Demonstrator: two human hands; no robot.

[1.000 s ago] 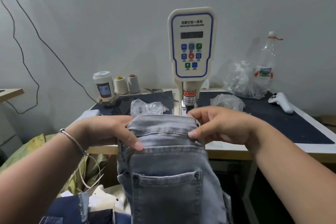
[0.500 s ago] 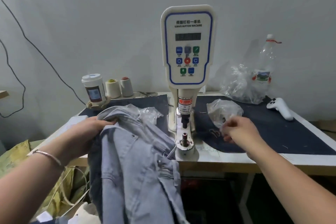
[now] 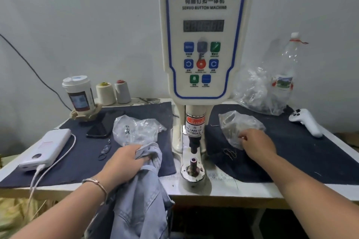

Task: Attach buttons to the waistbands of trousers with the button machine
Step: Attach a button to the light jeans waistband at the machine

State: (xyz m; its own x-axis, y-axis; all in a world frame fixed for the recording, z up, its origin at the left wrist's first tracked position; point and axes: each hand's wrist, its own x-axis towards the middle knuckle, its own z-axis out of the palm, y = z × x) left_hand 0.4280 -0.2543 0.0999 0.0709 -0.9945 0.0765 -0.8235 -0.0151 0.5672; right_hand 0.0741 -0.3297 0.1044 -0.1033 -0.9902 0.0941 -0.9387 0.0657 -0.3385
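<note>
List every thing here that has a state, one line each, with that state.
trousers: bunched, hanging off the table edge
left hand: grips the trousers
right hand: fingers at the small plastic bag
button machine: lower die bare
power bank: cable plugged in
cup: lid on

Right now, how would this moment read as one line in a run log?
left hand: holds trousers | right hand: fingers at plastic bag | button machine: die bare

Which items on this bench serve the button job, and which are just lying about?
In use:
- button machine
- grey trousers, gripped by left hand
- small clear bag, reached into by right hand

Lying about:
- power bank
- phone
- lidded cup
- thread cones
- empty bottle
- white controller
</note>
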